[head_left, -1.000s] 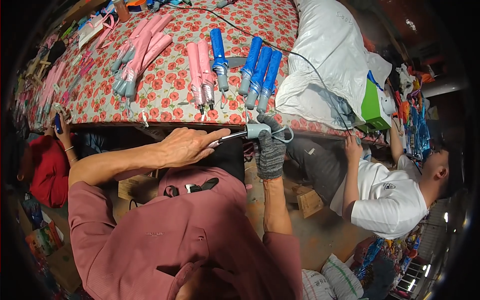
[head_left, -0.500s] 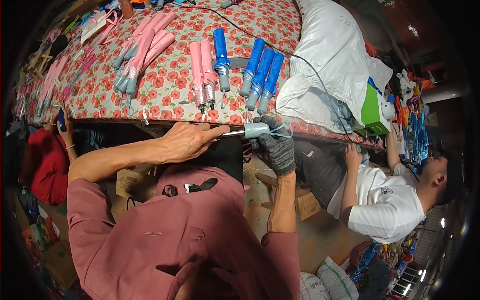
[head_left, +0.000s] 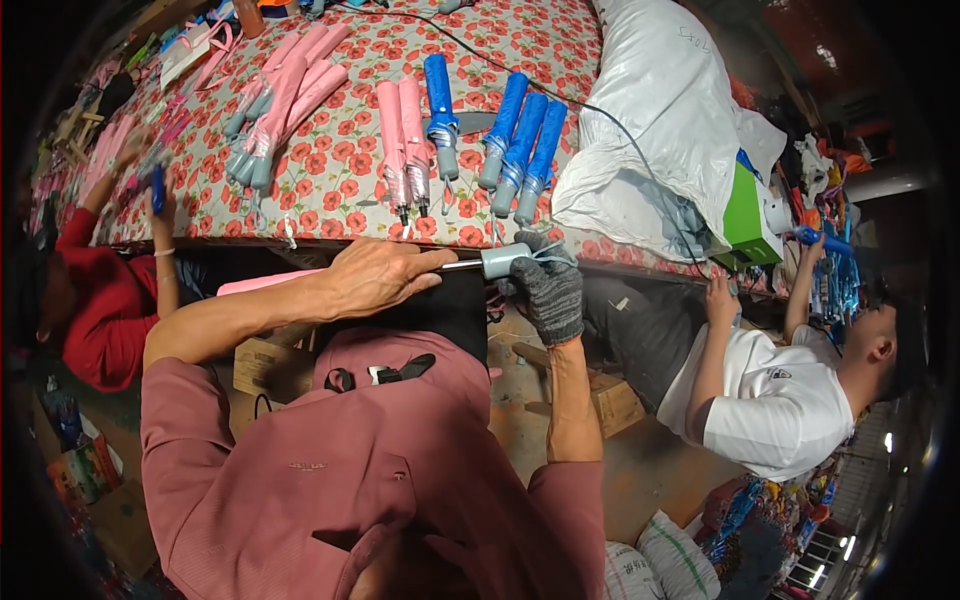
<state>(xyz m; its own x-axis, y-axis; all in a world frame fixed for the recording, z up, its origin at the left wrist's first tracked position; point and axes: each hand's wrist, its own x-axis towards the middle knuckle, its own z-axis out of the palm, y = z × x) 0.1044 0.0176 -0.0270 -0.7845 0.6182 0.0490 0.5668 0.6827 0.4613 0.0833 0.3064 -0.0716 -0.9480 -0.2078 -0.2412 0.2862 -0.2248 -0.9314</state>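
1. Gripping a folded umbrella [head_left: 470, 265] at both ends, the person holds it level just below the near edge of the bench [head_left: 330, 190], which carries a cloth printed with red flowers.
2. Bare, the left hand [head_left: 375, 275] has its fingers clenched around the thin metal shaft, while the pink canopy end runs back under the forearm.
3. Wearing a grey knit glove, the right hand [head_left: 548, 290] has its fingers closed over the grey handle end; whether the wrist loop there is pinched too cannot be told.
4. Above that umbrella, on the bench, lie two pink folded umbrellas [head_left: 405, 150] side by side, handles toward the near edge.
5. Just right of those rest four blue folded umbrellas [head_left: 520, 140], fanned slightly.
6. Farther left on the bench sits a bundle of pink umbrellas [head_left: 285, 95].
7. A white plastic sack [head_left: 660, 130] lies on the bench's right end, with a black cable [head_left: 560, 95] running across toward it.
8. Beside the sack stands a green box [head_left: 745, 215].
9. Another person in a white shirt [head_left: 775, 395] sits right of the held umbrella, and one in a red sleeve [head_left: 105, 300] is to its left.
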